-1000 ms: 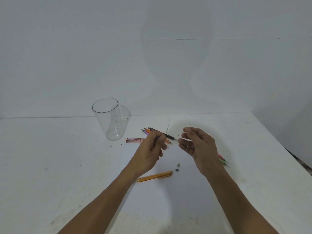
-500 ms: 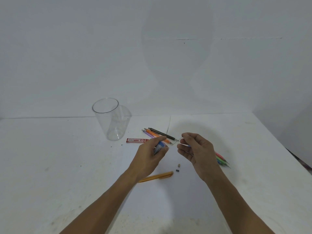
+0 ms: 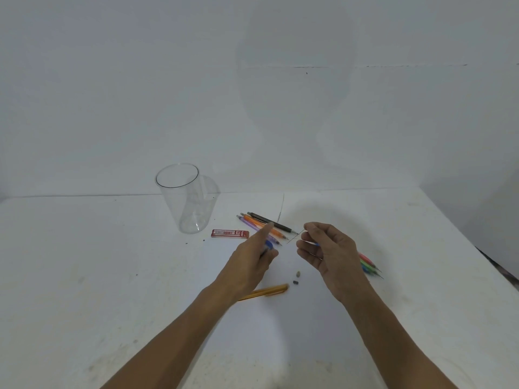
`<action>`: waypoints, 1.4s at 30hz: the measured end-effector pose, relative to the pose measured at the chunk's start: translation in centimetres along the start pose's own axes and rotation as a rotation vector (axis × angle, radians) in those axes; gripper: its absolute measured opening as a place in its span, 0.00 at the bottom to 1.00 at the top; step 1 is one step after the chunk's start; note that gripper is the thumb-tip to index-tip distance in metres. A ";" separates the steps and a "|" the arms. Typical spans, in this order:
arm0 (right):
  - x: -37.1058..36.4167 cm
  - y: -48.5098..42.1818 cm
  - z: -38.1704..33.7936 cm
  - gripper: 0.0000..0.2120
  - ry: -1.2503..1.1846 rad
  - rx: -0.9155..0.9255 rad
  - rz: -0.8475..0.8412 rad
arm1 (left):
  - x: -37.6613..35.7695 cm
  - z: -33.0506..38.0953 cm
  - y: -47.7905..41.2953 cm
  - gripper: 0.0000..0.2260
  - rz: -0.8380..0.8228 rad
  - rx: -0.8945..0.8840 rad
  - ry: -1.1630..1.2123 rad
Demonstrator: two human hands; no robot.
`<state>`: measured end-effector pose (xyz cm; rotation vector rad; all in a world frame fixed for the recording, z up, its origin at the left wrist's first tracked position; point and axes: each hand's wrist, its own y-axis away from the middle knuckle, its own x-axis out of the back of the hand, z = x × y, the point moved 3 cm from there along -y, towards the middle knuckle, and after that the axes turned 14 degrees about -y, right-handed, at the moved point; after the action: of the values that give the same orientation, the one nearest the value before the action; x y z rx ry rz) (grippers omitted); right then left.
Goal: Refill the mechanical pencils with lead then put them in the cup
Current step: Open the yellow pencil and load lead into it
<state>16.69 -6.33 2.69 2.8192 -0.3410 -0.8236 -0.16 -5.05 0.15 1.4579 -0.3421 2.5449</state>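
1. Mechanical pencils are lying in groups on the white table, toward its far and right edges, and one is being held above the middle.
2. The left hand is gripping the blue pencil. The index finger is pointing straight toward the far edge while the other fingers are curling round the barrel. The hand is hiding most of that barrel, so only a short blue section is showing.
3. The right hand is pinching a thin lead between thumb and index finger. The lead is slanting down toward the left hand. A small blue item is also showing among these fingers, but it cannot be identified.
4. The black pencil, orange pencil and purple pencil are lying side by side near the far edge. The left index finger is covering part of them.
5. The green and red pencils are lying toward the right edge, largely hidden behind the right hand.
6. The amber pencil is lying closer to the near edge, with its left end disappearing under the left forearm.
7. Two small loose parts are lying just beyond the amber pencil. They are too small to identify.
8. The clear cup is standing upright near the far edge, left of the pencils. The red lead case is lying just beside its base, and its print is unreadable.
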 end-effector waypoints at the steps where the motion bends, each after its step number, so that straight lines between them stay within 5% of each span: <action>1: 0.0 0.0 0.0 0.07 -0.002 -0.002 0.003 | -0.1 -0.2 -0.1 0.24 -0.003 0.028 -0.008; 12: 0.2 0.3 0.2 0.08 0.031 -0.008 0.017 | -2.1 -1.0 -0.6 0.22 -0.130 -0.038 -0.444; 18: 0.5 0.5 0.0 0.08 0.039 0.001 0.018 | -1.8 -1.0 -0.5 0.25 -0.099 -0.015 -0.301; 24: 0.8 0.7 -0.3 0.06 0.036 -0.016 0.005 | -0.1 -0.2 1.2 0.15 0.112 -0.147 -0.229; 38: 0.8 1.1 0.8 0.07 0.145 0.013 -0.013 | 0.7 2.9 2.2 0.20 0.121 -0.067 0.066; 42: 0.9 1.2 0.8 0.07 0.227 0.065 -0.038 | 0.6 2.8 1.8 0.09 0.162 -0.058 0.049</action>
<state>16.79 -7.83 1.90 2.9487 -0.2856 -0.5000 1.37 -7.54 1.88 1.3969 -0.5419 2.6664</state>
